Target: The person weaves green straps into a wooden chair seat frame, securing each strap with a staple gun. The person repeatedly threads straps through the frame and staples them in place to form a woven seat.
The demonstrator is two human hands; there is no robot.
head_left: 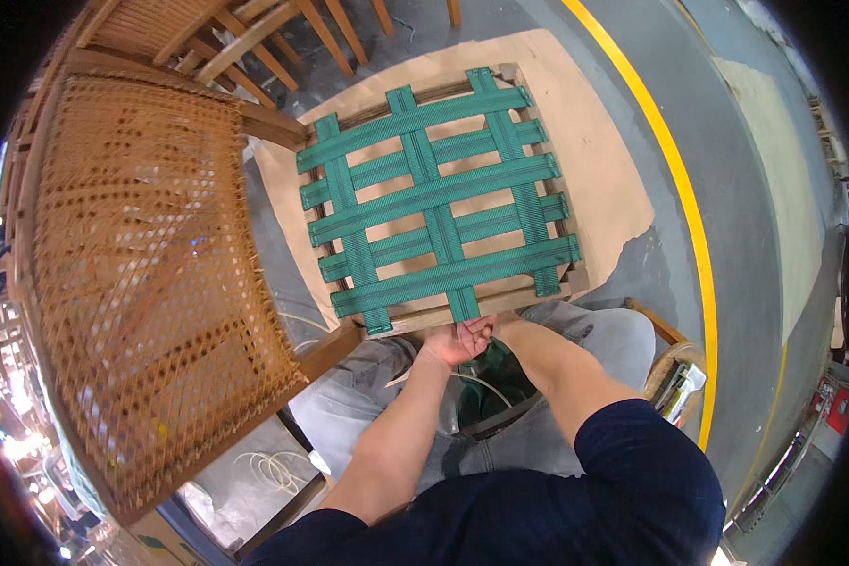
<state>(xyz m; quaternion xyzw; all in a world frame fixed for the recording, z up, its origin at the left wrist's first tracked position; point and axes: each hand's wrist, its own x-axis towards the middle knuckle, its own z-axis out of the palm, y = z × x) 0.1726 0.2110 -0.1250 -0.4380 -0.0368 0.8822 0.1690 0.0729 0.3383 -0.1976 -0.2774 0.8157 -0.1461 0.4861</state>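
- Square wooden seat frame (pixel 500 304) woven with green webbing straps (pixel 439 193) rests with its near rail against the person's lap, far side on a sheet of brown cardboard (pixel 604 179) on the grey floor.
- Webbing: four straps across, three down, basket-woven; looks taut and flat.
- Left hand (pixel 455 341) sits at the near rail, just under the middle vertical strap's end; fingers curled, seemingly pinching the strap tail, though exact contact is partly hidden.
- Right hand (pixel 500 325) mostly hidden behind the left hand and the rail; only the wrist and forearm are clear. Cannot tell whether its fingers are closed or apart.
- A loose bundle of green webbing (pixel 491 382) lies in the lap below the hands, between the knees.
- Handling judgement: frame is stiff and probably light to moderate, rigid enough to lift by a rail. Best hold is the bare wood rails or corners, not the straps.
- Webbing itself is soft, flexible, with a ribbed, grippy surface, not fragile; loose ends will flop, so pinch near the rail.
- Woven strap ends wrap under the rails; fastening not visible.
- Cane-backed wooden chair (pixel 151 283) stands close on the person's left, more chair legs (pixel 283 47) beyond it.
- Yellow floor line (pixel 684 208) curves past on the right, well apart from the frame.
- Coiled pale cord (pixel 274 467) lies on the floor near the person's left knee.
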